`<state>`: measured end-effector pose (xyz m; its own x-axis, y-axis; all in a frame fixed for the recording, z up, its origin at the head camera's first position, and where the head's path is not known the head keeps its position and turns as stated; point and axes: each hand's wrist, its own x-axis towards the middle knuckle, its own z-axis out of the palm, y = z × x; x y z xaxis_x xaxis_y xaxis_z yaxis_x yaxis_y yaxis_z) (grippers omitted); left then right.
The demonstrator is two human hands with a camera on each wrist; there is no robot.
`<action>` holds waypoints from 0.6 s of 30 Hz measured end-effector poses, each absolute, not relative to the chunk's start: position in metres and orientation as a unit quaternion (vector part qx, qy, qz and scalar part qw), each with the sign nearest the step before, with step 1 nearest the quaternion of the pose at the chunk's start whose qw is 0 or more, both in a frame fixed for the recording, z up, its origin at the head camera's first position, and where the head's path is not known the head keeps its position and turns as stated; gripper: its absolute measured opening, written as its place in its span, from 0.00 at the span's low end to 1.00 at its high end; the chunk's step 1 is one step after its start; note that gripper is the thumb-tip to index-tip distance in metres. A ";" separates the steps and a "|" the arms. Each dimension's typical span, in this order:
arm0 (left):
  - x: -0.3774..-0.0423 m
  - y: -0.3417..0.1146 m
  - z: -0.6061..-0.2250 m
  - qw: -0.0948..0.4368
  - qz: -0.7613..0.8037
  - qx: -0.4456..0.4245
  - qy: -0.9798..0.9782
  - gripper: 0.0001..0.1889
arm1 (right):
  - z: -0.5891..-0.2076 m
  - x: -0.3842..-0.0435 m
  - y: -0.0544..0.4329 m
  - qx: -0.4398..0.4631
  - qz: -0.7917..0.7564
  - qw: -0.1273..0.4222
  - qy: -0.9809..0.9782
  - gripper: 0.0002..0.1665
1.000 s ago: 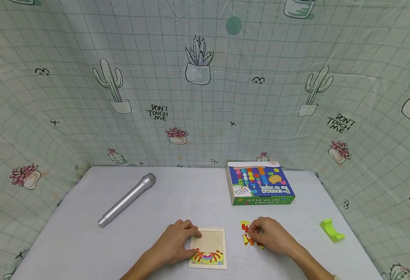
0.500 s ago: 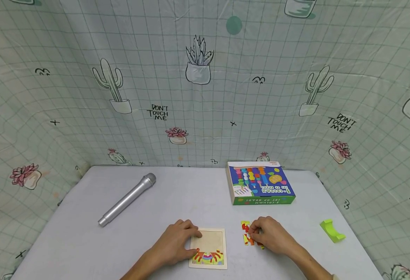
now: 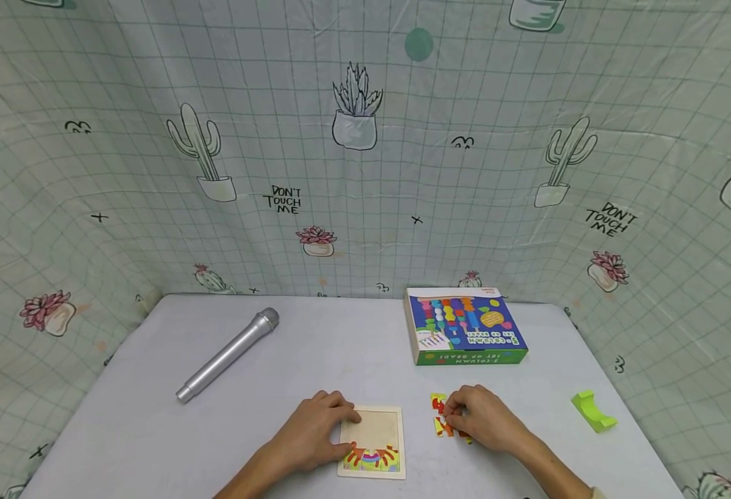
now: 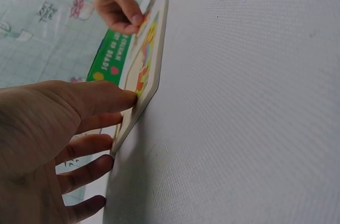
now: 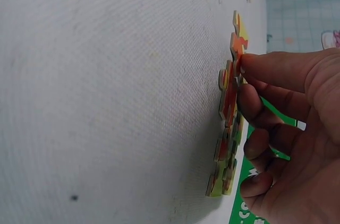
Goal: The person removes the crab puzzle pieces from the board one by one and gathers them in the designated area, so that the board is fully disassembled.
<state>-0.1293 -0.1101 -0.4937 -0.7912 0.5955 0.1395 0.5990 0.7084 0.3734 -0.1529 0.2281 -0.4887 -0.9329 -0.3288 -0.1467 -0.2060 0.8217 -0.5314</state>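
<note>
A square wooden puzzle tray (image 3: 379,427) lies near the front of the table, its lower part filled with red, yellow and purple picture pieces (image 3: 371,459). My left hand (image 3: 312,433) rests at the tray's left side, thumb and forefinger spread along the rim; the left wrist view shows the other fingers loosely extended past the edge. To the right, loose jigsaw pieces (image 5: 228,94) in red, orange, yellow and green lie flat. Over them, my right hand (image 3: 485,419) pinches one orange puzzle piece (image 5: 239,49) with its thumb and curled forefinger, partly covering the pile.
Behind the loose pieces stands a blue and green bead-set box (image 3: 468,326). A silver microphone (image 3: 226,355) lies at the left, and a bright green curved block (image 3: 592,411) near the right edge. A patterned cloth (image 3: 365,173) hangs behind the table.
</note>
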 end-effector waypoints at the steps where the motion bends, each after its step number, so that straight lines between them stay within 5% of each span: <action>1: -0.129 -0.110 -0.494 0.005 -0.203 -0.323 -0.924 0.18 | -0.489 -0.153 0.228 -0.140 -0.263 0.117 0.947 0.07; 18: -0.129 -0.110 -0.495 0.005 -0.199 -0.321 -0.926 0.18 | -0.488 -0.151 0.228 -0.131 -0.261 0.114 0.950 0.07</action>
